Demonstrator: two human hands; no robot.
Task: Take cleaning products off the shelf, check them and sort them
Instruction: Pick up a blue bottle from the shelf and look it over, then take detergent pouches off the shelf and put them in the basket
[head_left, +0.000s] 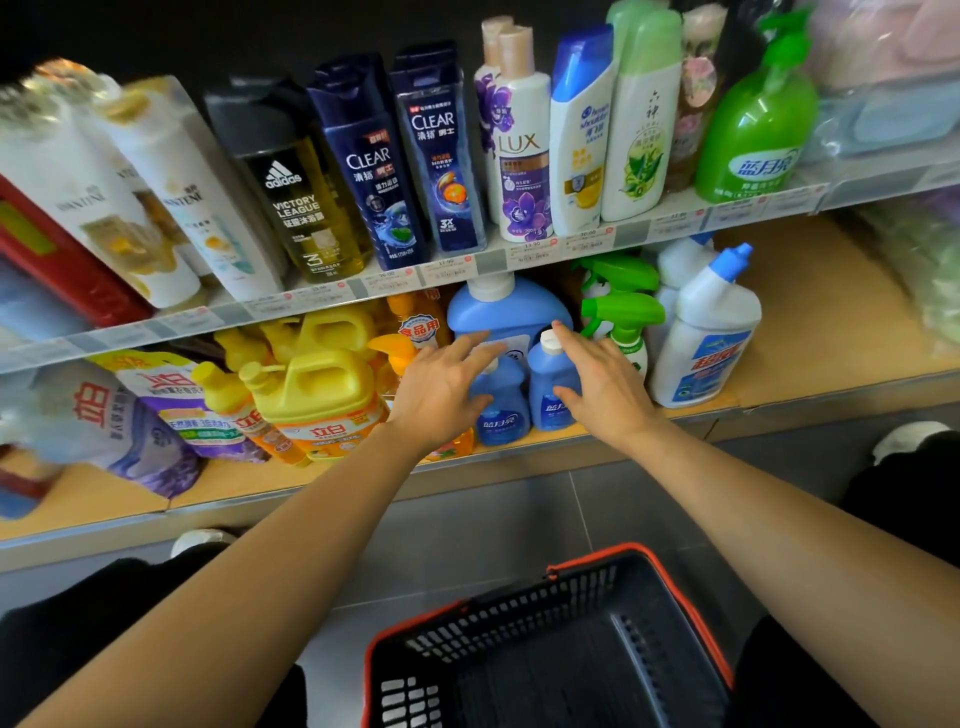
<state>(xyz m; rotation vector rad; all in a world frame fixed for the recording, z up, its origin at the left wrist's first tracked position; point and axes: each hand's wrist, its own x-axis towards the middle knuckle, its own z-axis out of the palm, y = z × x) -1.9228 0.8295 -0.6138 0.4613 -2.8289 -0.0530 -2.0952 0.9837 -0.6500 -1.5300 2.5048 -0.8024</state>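
Two small blue bottles stand side by side at the front of the lower shelf: the left blue bottle (501, 410) and the right blue bottle (548, 387) with a white cap. A large blue jug (506, 314) stands behind them. My left hand (441, 387) reaches over the left bottle with fingers spread, its thumb beside the bottle. My right hand (602, 379) hovers at the right bottle, fingers straight, thumb near its label. Neither hand grips anything.
A black basket with a red rim (670, 577) sits on the floor below my arms. Yellow detergent jugs (322, 389) stand left, green spray bottles (621, 317) and a white toilet-cleaner bottle (711, 332) right. Shampoo bottles (441, 150) fill the upper shelf.
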